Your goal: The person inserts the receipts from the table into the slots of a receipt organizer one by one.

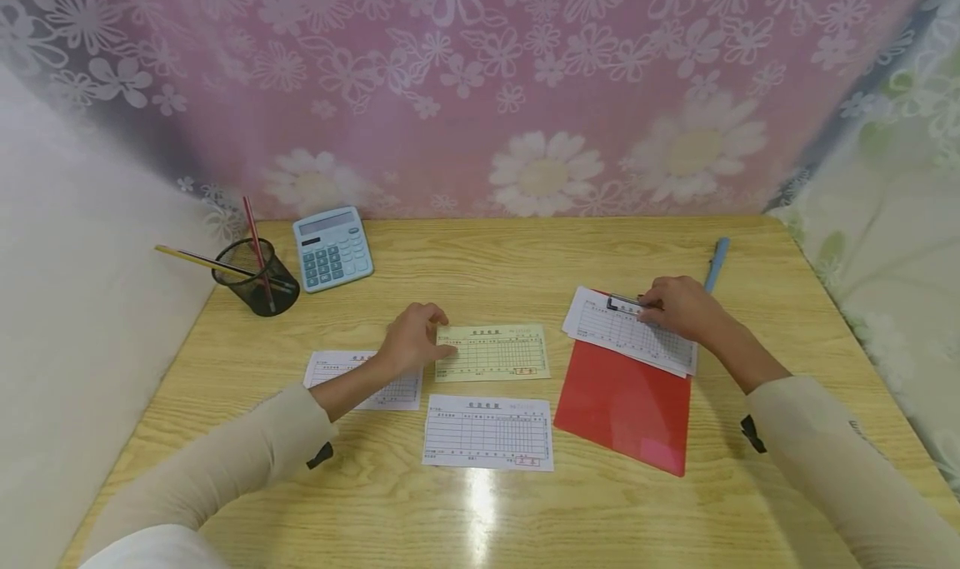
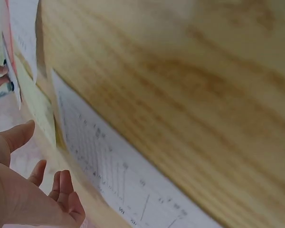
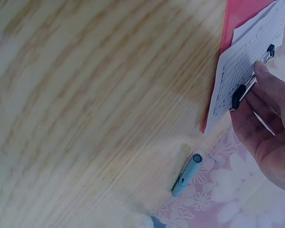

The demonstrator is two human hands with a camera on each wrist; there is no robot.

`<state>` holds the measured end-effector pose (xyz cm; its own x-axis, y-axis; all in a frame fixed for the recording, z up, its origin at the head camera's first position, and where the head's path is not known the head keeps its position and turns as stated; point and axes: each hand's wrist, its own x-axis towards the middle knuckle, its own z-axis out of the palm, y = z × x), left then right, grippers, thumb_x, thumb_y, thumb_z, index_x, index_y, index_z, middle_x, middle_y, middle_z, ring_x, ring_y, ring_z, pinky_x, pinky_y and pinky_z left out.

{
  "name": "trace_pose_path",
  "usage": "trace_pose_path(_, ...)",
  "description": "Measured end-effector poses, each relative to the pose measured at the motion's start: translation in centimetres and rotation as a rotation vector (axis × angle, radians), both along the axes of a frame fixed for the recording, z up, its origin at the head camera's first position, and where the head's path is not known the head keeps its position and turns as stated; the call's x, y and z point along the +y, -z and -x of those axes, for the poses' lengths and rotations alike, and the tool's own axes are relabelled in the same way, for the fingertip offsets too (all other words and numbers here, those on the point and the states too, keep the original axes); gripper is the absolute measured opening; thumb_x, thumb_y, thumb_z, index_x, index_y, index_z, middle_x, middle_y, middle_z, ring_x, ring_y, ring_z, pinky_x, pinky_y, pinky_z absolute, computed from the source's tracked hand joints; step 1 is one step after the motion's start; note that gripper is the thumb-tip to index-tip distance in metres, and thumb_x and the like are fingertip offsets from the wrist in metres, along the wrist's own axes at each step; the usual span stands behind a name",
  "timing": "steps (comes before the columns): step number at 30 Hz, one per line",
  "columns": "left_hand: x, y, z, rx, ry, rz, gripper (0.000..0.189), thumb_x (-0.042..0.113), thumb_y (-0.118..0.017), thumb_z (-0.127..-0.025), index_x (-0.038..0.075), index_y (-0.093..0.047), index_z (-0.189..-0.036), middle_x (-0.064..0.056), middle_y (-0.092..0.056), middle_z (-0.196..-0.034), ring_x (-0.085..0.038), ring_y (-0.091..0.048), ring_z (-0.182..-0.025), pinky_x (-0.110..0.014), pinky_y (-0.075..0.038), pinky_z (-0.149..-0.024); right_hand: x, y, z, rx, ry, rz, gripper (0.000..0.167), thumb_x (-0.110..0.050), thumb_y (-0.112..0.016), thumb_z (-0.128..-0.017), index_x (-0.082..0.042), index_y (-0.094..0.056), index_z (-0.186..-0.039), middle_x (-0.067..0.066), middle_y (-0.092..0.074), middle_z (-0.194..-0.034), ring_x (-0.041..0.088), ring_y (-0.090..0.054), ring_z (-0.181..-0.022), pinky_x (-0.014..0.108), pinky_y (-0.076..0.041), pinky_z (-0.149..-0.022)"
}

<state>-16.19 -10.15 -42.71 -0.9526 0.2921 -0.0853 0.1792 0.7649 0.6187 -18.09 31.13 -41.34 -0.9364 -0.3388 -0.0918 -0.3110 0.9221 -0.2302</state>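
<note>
My right hand (image 1: 682, 306) pinches the metal clip (image 1: 626, 304) at the top of a red clipboard (image 1: 626, 402). In the right wrist view the thumb rests on the clip's bar, with fingers behind it. White printed receipt slips (image 1: 600, 323) lie under the clip, slightly fanned. My left hand (image 1: 411, 340) hovers at the left edge of a yellow receipt slip (image 1: 495, 354), fingers loosely bent and holding nothing. Below that lies a white receipt slip (image 1: 487, 436). Another white slip (image 1: 337, 365) is partly hidden beneath my left hand and wrist.
A light-blue calculator (image 1: 332, 248) stands at the back left beside a black mesh pen cup (image 1: 262, 294) with pencils in it. Beyond the clipboard lies a blue pen (image 1: 717, 262). A flowered pink curtain (image 1: 465, 119) hangs behind the wooden table (image 1: 450, 261).
</note>
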Motion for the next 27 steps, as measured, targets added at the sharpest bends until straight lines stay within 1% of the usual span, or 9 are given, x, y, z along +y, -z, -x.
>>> trace_pose_path(5, 0.2, 0.6, -0.9, -0.007, -0.011, 0.060, 0.050, 0.030, -0.085, -0.069, 0.009, -0.062, -0.109, -0.010, -0.057, -0.104, -0.024, -0.050, -0.090, -0.044, -0.029, -0.085, 0.0, -0.1, 0.0, -0.008, 0.002, 0.004, 0.026, -0.014, -0.071, -0.084, 0.002, -0.071, -0.104, 0.011, -0.065, -0.088, 0.023, -0.060, -0.076, 0.038, -0.048, -0.067)
trace_pose_path(8, 0.3, 0.7, -1.2, 0.004, -0.020, 0.084, 0.052, 0.030, -0.085, -0.067, 0.009, -0.062, -0.109, -0.011, -0.056, -0.108, -0.027, -0.050, -0.097, -0.046, -0.028, -0.086, 0.0, -0.1, 0.0, -0.006, 0.000, 0.006, 0.026, -0.014, -0.071, -0.084, 0.002, -0.071, -0.104, 0.011, -0.065, -0.089, 0.023, -0.061, -0.077, 0.039, -0.048, -0.067)
trace_pose_path(11, 0.5, 0.6, -1.3, 0.017, -0.019, 0.084, 0.050, 0.028, -0.086, -0.068, 0.009, -0.062, -0.107, -0.008, -0.058, -0.094, -0.025, -0.050, -0.089, -0.044, -0.027, -0.082, 0.0, -0.1, 0.0, -0.005, -0.004, 0.007, 0.026, -0.014, -0.071, -0.084, 0.002, -0.071, -0.104, 0.011, -0.065, -0.088, 0.022, -0.060, -0.076, 0.038, -0.048, -0.066)
trace_pose_path(15, 0.6, 0.6, -1.5, 0.020, 0.010, 0.045, 0.038, 0.022, -0.084, -0.070, 0.010, -0.066, -0.101, -0.001, -0.056, -0.073, -0.018, -0.048, -0.074, -0.040, -0.023, -0.076, 0.1, 0.1, 0.0, -0.009, -0.009, 0.000, 0.027, -0.015, -0.071, -0.083, 0.002, -0.071, -0.104, 0.009, -0.064, -0.086, 0.020, -0.058, -0.073, 0.034, -0.046, -0.064)
trace_pose_path(18, 0.7, 0.6, -1.6, 0.013, 0.029, 0.010, 0.027, 0.017, -0.082, -0.073, 0.010, -0.069, -0.096, 0.001, -0.056, -0.069, -0.016, -0.048, -0.071, -0.040, -0.021, -0.076, 0.2, 0.1, 0.0, -0.006, -0.021, -0.008, 0.027, -0.015, -0.071, -0.083, 0.002, -0.071, -0.104, 0.009, -0.064, -0.087, 0.020, -0.059, -0.074, 0.033, -0.046, -0.063)
trace_pose_path(20, 0.8, 0.6, -1.7, 0.005, 0.038, -0.008, 0.022, 0.015, -0.080, -0.075, 0.010, -0.070, -0.094, -0.001, -0.058, -0.071, -0.018, -0.051, -0.071, -0.042, -0.022, -0.079, 0.3, 0.1, 0.0, -0.004, -0.029, -0.007, 0.027, -0.015, -0.071, -0.083, 0.002, -0.071, -0.104, 0.010, -0.065, -0.088, 0.021, -0.060, -0.075, 0.034, -0.046, -0.063)
trace_pose_path(23, 1.0, 0.7, -1.8, -0.013, 0.051, -0.051, 0.019, 0.008, -0.077, -0.077, 0.008, -0.071, -0.095, -0.004, -0.062, -0.081, -0.023, -0.058, -0.083, -0.045, -0.028, -0.090, 0.3, 0.0, 0.0, -0.001, -0.036, -0.009, 0.027, -0.015, -0.071, -0.083, 0.002, -0.071, -0.104, 0.010, -0.065, -0.089, 0.021, -0.060, -0.075, 0.034, -0.047, -0.064)
trace_pose_path(25, 1.1, 0.8, -1.8, -0.028, 0.063, -0.094, 0.019, 0.003, -0.073, -0.079, 0.006, -0.070, -0.097, -0.006, -0.061, -0.084, -0.025, -0.058, -0.083, -0.043, -0.037, -0.088, 0.2, -0.1, 0.0, 0.000, -0.037, -0.008, 0.027, -0.015, -0.071, -0.083, 0.002, -0.071, -0.104, 0.010, -0.065, -0.089, 0.021, -0.060, -0.075, 0.034, -0.047, -0.064)
trace_pose_path(27, 1.0, 0.8, -1.7, -0.036, 0.071, -0.135, 0.020, -0.001, -0.070, -0.081, 0.003, -0.069, -0.100, -0.006, -0.058, -0.083, -0.021, -0.056, -0.078, -0.034, -0.044, -0.079, 0.1, -0.1, 0.1, 0.004, -0.039, -0.009, 0.027, -0.015, -0.071, -0.083, 0.003, -0.071, -0.104, 0.010, -0.065, -0.088, 0.021, -0.060, -0.074, 0.034, -0.047, -0.063)
